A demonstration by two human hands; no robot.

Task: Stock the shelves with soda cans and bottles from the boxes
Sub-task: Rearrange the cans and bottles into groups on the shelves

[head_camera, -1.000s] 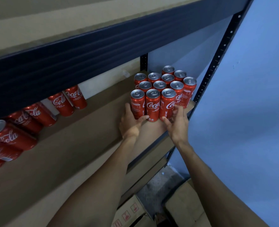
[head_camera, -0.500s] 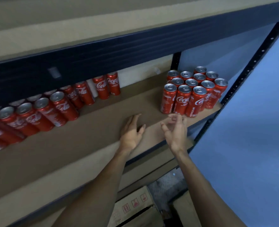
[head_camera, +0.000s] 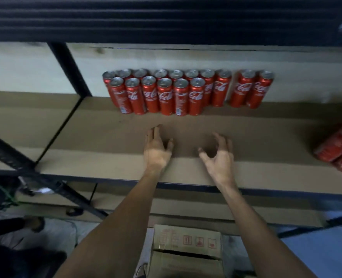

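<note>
I note red cans [head_camera: 166, 95] standing upright in two rows at upper centre, at the back of the shelf [head_camera: 97, 141]. Below them the left hand [head_camera: 156, 150] and right hand [head_camera: 219, 159] are released and hold nothing. A cardboard box [head_camera: 186, 249] sits at bottom centre.

Dim overall. The cans [head_camera: 167, 95] are the sharpest part, tops glinting softly. Above them the beam [head_camera: 166, 19] is near-black and streaked. Below them the shelf [head_camera: 105, 135] lies in shadow, paler toward its front edge. Far right of them, everything smears and bends.
</note>
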